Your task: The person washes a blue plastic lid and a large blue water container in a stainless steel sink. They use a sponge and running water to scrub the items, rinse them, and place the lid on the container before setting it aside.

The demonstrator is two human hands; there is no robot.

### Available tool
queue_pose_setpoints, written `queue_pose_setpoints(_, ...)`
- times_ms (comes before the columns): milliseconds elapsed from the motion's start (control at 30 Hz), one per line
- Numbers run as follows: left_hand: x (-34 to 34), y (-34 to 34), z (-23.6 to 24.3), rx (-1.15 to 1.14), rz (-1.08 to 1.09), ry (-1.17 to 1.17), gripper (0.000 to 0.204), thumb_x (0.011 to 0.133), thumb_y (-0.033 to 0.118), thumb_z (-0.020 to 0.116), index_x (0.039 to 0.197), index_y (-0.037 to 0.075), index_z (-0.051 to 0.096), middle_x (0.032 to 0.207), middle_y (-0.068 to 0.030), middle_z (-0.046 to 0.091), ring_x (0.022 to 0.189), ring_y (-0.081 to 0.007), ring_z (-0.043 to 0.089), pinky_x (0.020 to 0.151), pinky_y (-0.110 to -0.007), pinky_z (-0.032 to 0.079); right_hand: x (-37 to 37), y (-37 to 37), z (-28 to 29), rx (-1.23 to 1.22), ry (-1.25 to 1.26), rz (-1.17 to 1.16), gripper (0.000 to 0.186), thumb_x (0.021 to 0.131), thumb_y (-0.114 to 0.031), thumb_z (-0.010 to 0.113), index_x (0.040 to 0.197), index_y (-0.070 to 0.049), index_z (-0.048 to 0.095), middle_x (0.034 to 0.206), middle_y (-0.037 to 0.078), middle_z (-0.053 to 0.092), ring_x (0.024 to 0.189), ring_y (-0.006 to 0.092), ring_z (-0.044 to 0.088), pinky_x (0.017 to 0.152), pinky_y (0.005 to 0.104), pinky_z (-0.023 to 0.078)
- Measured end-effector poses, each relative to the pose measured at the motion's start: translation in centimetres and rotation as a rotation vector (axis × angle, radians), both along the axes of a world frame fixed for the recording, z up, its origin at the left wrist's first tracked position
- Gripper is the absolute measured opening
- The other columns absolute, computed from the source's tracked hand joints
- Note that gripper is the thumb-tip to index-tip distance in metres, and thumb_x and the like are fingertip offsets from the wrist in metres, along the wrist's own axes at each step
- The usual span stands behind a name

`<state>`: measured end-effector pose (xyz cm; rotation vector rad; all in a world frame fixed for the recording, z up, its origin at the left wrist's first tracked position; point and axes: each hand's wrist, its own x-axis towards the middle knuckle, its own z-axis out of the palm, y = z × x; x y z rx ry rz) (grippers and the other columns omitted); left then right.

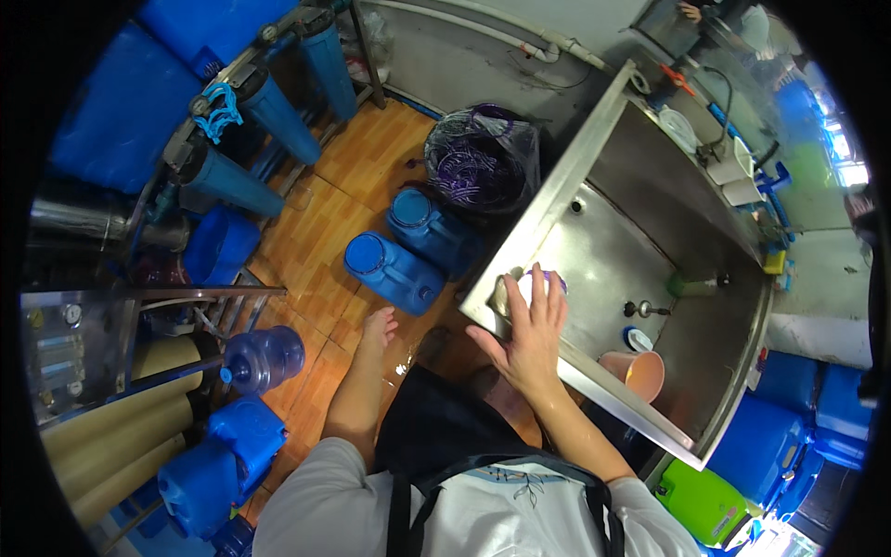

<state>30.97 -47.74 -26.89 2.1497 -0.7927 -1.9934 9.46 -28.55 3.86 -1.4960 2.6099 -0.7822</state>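
My right hand [529, 339] reaches over the near left corner of a steel sink [601, 232]. Its fingers are stretched and the thumb stands apart. Under the fingertips is a small white thing with purple edges [529, 286], mostly covered, so its kind and whether it is gripped are unclear. A greyish-brown lump [501, 297] lies beside it on the rim. My left hand [380, 327] hangs over the floor, fingers loosely bent and apart, with nothing visible in it. Two blue jugs, a front one [399, 277] and a rear one [429, 227], stand just beyond it.
In the sink are a pink bucket [633, 373], a white round lid [637, 340] and a green bottle [691, 284]. A lined bin [478, 158] with purple scraps stands behind the jugs. Blue filter housings [278, 116] and a water bottle [264, 360] are at left.
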Motion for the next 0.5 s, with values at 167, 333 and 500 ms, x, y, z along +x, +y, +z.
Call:
queue_pose_setpoints(167, -2.9, -1.6, -8.9, -0.071, -0.157, 0.007, 0.045, 0.075, 0.018, 0.073, 0.117, 0.006, 0.064, 0.119, -0.0109, 0.062, 0.113, -0.0237, 0.055, 0.096, -0.040, 0.040, -0.3, -0.7, 0.1, 0.176, -0.019, -0.030, 0.081, 0.082, -0.056, 0.064, 0.143, -0.008, 0.039, 0.153, 0.024, 0.024, 0.140, 0.0488, 0.018, 0.106, 0.0640, 0.018)
queue_pose_setpoints(333, -7.5, -3.2, -14.6, -0.141, 0.137, -0.037, 0.046, 0.071, 0.014, 0.076, 0.114, 0.004, 0.062, 0.120, -0.0102, 0.061, 0.114, -0.0264, 0.053, 0.098, -0.041, 0.040, -0.4, -1.2, -0.1, 0.237, -0.028, -0.084, 0.079, 0.084, -0.060, 0.059, 0.139, -0.005, 0.044, 0.149, 0.025, 0.031, 0.140, 0.0470, 0.021, 0.109, 0.0609, 0.014)
queue_pose_setpoints(500, -8.9, -6.4, -16.5, 0.056, 0.232, 0.091, 0.060, 0.071, 0.019, 0.076, 0.126, 0.010, 0.054, 0.122, -0.0078, 0.059, 0.110, -0.0279, 0.053, 0.095, -0.042, 0.041, -0.4, -1.4, -0.3, 0.279, -0.034, -0.134, 0.079, 0.085, -0.061, 0.058, 0.136, -0.002, 0.047, 0.147, 0.024, 0.034, 0.140, 0.0462, 0.024, 0.110, 0.0610, 0.012)
